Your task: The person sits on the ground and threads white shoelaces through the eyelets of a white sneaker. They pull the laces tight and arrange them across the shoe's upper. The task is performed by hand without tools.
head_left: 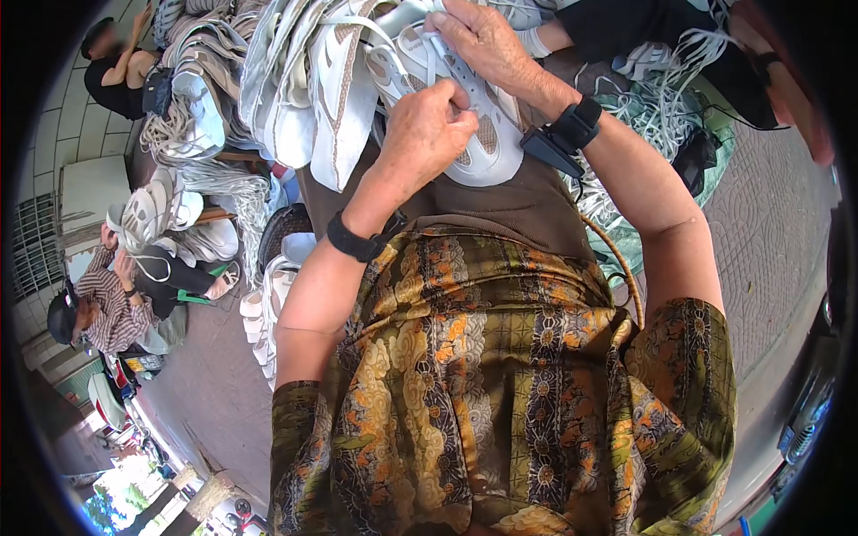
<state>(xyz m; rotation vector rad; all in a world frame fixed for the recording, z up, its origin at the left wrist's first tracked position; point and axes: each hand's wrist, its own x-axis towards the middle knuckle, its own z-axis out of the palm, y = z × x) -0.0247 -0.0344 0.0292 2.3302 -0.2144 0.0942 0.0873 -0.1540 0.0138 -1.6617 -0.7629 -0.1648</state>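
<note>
**Two hands on a white shoe upper, laces at the fingertips**

Much is cut off or covered here. The fingertips of the left hand curl under and are hidden against the white shoe upper, so how tightly they pinch cannot be told; the hand is closed and rests on the upper, seemingly around a white lace. The right hand, just above the upper, presses its fingers down on the upper's far end, half closed, gripping it. The upper itself lies on the person's lap, against a brown cloth, partly covered by both hands.

Left of the upper hangs a bundle of more white uppers, their far ends cut by the top edge. Right of it lies a tangle of white laces, blurred toward the rim. No packages or readable labels show near the upper.

Below and left of the upper, grey paving runs out; two other people sit there with further white uppers, small and hard to make out. Right of the upper the ground is patterned brick paving, in daylight outdoors.
</note>
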